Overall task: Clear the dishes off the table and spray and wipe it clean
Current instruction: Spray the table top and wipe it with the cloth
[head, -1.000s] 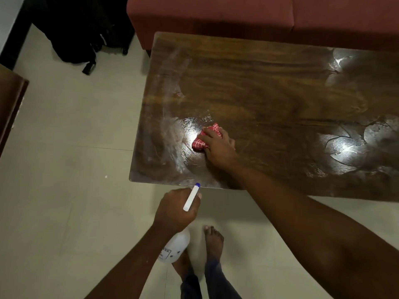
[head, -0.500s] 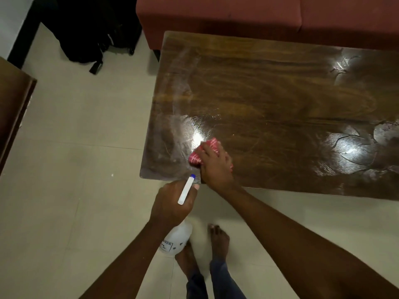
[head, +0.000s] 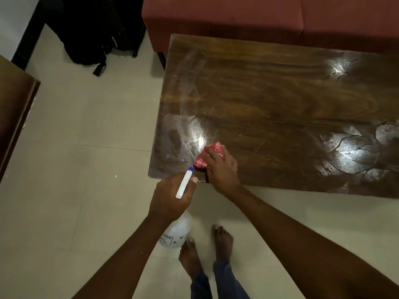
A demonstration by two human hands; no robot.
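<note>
I am pressing my right hand [head: 221, 167] down on the red checked cloth [head: 207, 155], which is lying bunched on the table [head: 280, 100] near its lower left corner, a little left of the frame's centre. My fingers are spread flat over the cloth rather than curled round it, so I am pinning it against the wood. My left hand [head: 172, 197] is wrapping round the neck of the white spray bottle [head: 178, 230], its blue-tipped nozzle pointing up toward the table edge; the bottle is hanging off the table, over the floor [head: 64, 169], just below that corner.

No dishes are showing anywhere on the table, so I am judging the clearing as done. Spraying looks done too, at least in part: wet glare is shining just above and left of the cloth, and pale smears are running up the left end of the tabletop. At the right side of the frame, large wet patches with dark branching edges are sitting unwiped, well apart from the cloth. The middle of the table looks duller and I cannot tell whether it is wiped. By my reckoning I am early to midway in the wiping, with the right half waiting.
</note>
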